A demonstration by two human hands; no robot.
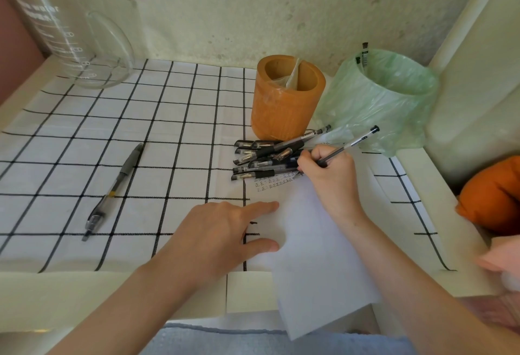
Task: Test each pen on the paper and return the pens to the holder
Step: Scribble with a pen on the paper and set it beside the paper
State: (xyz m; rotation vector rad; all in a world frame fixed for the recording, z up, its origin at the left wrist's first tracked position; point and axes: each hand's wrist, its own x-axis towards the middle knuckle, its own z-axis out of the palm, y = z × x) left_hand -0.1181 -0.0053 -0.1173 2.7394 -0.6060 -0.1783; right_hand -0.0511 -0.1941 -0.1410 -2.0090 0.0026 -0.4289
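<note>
**A:** What lies nearest us?

**B:** The paper (315, 256), thin and limp, overhangs the front edge of the counter (84, 290). Our left hand (222, 230) rests flat on its left edge, fingers straight, pinning it down.

**A:** And the other hand?

**B:** Our right hand (329, 174) pinches a pen (351, 143) low on the barrel. Its tip points down at the paper, beside rows of small marks (274, 183).

**A:** How will the pen handle?

**B:** We judge it light, stiff and smooth. We would hold it near the tip to write and mid-barrel to carry.

**A:** What is farther off?

**B:** A pile (261, 157) of pens lies at the paper's far corner. A loose pen (115, 188) lies well apart to the left. Behind the pile stands the orange holder (284, 101), with no pens showing in it. Just to its right is a bag-lined bin (385, 95) with two pens upright. A glass jug (70, 30) stands at the far left.
</note>
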